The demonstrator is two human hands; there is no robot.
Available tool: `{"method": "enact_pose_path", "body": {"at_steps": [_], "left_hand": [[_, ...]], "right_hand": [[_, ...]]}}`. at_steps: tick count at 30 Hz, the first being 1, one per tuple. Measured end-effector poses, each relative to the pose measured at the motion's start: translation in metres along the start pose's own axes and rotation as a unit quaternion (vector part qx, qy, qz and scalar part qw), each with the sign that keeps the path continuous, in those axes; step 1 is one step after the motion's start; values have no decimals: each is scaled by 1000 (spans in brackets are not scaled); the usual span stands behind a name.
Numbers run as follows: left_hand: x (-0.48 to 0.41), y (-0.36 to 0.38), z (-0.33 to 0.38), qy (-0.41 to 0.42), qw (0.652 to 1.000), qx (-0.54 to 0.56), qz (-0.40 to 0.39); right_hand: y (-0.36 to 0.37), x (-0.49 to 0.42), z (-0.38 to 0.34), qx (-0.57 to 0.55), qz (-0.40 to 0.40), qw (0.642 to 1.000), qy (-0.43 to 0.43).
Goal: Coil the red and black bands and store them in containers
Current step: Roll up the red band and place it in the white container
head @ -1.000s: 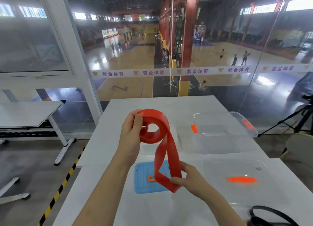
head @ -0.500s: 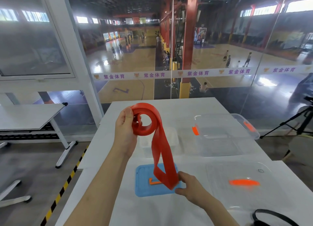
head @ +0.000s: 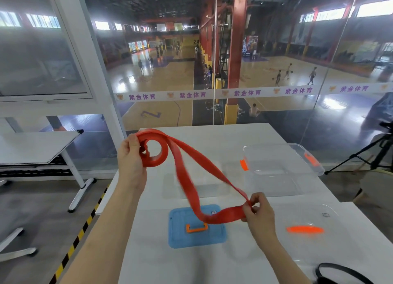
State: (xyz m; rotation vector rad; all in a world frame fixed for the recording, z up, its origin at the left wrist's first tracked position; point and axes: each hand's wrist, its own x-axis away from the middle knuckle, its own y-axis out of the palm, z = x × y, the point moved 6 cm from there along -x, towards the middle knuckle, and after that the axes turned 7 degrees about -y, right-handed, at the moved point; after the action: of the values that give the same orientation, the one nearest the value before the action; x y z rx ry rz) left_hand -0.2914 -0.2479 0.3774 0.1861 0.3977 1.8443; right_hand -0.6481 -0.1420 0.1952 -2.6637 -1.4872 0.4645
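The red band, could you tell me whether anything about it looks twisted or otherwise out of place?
Yes. The red band is only partly coiled: the left hand pinches a loose roll, while the long tail sags and twists over before reaching the right hand, above the blue lid. No damage is visible.

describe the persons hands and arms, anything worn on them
Both forearms are bare up to the bottom edge of the picture, with no sleeve showing. The left hand and the right hand wear no gloves. No watch, ring, bracelet or marking shows on either hand or wrist. The nails look short and unpainted.
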Motion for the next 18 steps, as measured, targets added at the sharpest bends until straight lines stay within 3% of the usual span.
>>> {"method": "enact_pose_path", "body": {"at_steps": [9, 18], "left_hand": [[9, 7, 1, 15, 1000, -24, -15], [38, 37, 17, 51, 986, -117, -106]], "right_hand": [[11, 0, 4, 79, -64, 995, -7], [15, 12, 1, 150, -163, 975, -18]]}}
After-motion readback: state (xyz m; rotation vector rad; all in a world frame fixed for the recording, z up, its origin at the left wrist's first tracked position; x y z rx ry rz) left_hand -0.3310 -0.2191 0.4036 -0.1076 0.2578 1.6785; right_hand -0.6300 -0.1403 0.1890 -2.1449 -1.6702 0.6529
